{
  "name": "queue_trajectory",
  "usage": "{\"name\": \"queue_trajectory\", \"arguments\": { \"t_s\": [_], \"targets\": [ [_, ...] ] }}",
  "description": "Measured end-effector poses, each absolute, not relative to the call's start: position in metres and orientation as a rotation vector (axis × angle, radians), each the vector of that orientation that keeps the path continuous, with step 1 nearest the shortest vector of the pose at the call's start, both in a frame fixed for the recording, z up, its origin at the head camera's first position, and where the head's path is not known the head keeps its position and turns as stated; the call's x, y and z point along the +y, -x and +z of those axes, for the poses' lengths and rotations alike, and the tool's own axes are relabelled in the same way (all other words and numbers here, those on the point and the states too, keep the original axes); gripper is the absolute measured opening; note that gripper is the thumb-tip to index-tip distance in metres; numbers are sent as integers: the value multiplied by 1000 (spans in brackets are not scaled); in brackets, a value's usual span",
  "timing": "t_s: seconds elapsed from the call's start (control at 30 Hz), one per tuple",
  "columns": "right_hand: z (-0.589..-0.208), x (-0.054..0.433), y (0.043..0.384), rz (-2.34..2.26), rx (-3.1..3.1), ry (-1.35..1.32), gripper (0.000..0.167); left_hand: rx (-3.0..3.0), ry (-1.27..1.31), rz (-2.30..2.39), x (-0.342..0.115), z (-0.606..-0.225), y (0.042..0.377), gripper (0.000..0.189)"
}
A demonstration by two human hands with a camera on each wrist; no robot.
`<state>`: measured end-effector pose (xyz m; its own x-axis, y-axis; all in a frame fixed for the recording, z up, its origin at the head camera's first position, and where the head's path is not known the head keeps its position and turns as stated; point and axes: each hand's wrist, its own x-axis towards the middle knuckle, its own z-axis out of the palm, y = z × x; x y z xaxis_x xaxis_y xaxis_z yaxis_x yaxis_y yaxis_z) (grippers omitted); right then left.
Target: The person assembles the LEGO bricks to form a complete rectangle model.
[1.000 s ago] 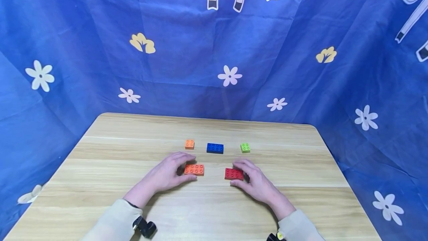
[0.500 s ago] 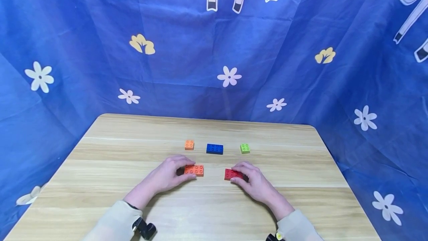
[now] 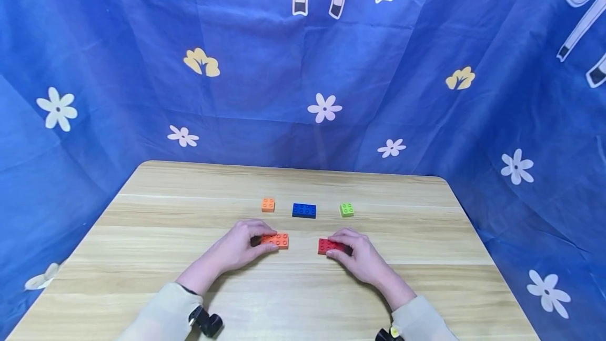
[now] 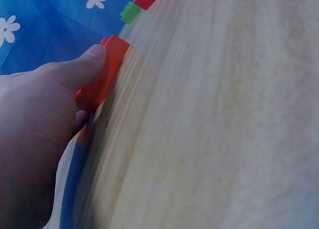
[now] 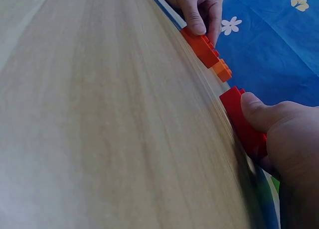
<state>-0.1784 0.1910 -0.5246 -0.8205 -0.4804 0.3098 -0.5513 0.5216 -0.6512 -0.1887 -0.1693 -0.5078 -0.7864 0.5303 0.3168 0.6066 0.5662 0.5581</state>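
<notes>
Orange brick [image 3: 283, 241] and red brick [image 3: 323, 247] sit studs up near the middle of a pale wooden table [image 3: 303, 299], a gap between them, each in the grasp of one hand. A patterned blue cloth [image 3: 255, 88], the largest thing in sight, hangs behind and to both sides. Light sleeves [image 3: 161, 312] reach in from the near edge. The left hand [image 3: 236, 249] pinches the orange brick, thumb along its near side and fingers at its far side; the right hand [image 3: 362, 259] pinches the red one in matching fashion. The two hands are well apart, and each brick's inner end juts free of the fingers.

Those holds are likely the weak point: with the grip toward the outer ends, an inner end could dip or twist if pushed, and a thumb pressing unevenly on the smooth side could let a brick slip or skid. Should the two bricks meet askew, their edges might knock and turn in the grip.

Just beyond lies a blue brick [image 3: 304, 210], flanked by a small orange brick [image 3: 268, 204] and a small green brick [image 3: 347, 210]; a knuckle swung too far forward could scatter any of the three.
</notes>
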Motion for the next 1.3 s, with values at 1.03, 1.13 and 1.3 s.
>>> {"name": "queue_trajectory", "arguments": {
  "t_s": [1.03,1.13,1.3],
  "targets": [
    [-521,174,193,1260,-2686,-826,30,-2699,938,-1084,-147,-506,194,37],
    [-521,174,194,1275,-2671,-839,30,-2674,951,-1085,-145,-509,196,36],
    [-521,172,195,1269,-2673,-853,30,-2663,953,-1072,-143,-512,197,34]
  ]
}}
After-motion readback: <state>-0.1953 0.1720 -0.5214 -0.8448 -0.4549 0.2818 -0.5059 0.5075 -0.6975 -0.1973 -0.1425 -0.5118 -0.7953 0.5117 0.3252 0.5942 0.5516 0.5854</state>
